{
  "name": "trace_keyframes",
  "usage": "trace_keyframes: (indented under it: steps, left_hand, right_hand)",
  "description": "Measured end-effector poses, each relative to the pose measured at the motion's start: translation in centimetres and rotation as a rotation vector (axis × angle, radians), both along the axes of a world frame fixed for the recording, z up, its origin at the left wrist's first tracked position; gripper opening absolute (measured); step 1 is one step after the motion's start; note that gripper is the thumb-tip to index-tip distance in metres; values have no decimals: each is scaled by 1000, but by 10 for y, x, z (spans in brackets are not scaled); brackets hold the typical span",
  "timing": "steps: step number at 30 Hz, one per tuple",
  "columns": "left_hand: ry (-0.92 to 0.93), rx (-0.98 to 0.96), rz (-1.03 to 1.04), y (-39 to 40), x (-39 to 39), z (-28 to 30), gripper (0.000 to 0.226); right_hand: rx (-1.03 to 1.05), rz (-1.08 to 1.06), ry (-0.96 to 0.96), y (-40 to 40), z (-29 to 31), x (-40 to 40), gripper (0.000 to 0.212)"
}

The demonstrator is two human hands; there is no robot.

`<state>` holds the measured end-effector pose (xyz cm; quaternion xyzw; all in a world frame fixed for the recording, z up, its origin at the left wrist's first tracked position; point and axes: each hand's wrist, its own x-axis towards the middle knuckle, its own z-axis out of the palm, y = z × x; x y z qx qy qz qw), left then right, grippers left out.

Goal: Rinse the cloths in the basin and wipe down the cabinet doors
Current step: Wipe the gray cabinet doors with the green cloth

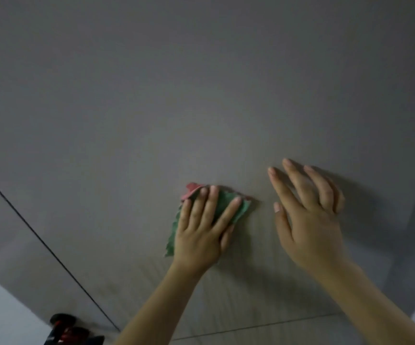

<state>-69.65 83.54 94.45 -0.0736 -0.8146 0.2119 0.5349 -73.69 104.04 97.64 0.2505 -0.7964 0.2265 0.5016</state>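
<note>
Dim light, pale wall (0,307) lower left, dark red-and-black objects (73,329) (blurred) below

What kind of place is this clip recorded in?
Likely a home interior, perhaps a kitchen, right up against a cabinet. Plain grey cabinet doors with thin seams fill the view, the left hand presses a green and pink cloth flat on one, and the right hand hovers beside it.

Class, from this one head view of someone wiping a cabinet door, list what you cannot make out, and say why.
- Cloth: mostly hidden under the left hand.
- Black and red objects: cut off by the bottom edge, blurred.
- Right hand: whether it touches the cabinet door is unclear.
- Basin: out of view.
</note>
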Motion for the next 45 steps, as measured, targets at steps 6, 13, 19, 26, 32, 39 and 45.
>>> trace_keyframes:
  steps: [6, 13, 19, 26, 32, 39, 45]
  left_hand:
    - [197, 371, 28, 29, -20, 37, 57]
    - [-17, 43, -51, 40, -25, -4, 58]
    - [112, 212, -41, 82, -50, 49, 56]
    - [-82, -122, -117, 85, -54, 23, 53]
    - [-52, -140, -126, 94, -57, 26, 52]
    - [-147, -246, -194, 146, -93, 20, 59]
    - [-222, -325, -185, 140, -83, 14, 59]
  right_hand:
    - [45, 33, -2, 9, 5, -4, 51]
    - [-35, 58, -10, 28, 4, -7, 46]
    - [-103, -65, -117, 61, -11, -15, 53]
    - [-132, -160, -168, 74, -16, -30, 60]
    - [-105, -162, -212, 106, -31, -31, 57]
    - [-147, -210, -347, 121, -54, -44, 63]
    - [-99, -146, -394, 137, -68, -45, 73]
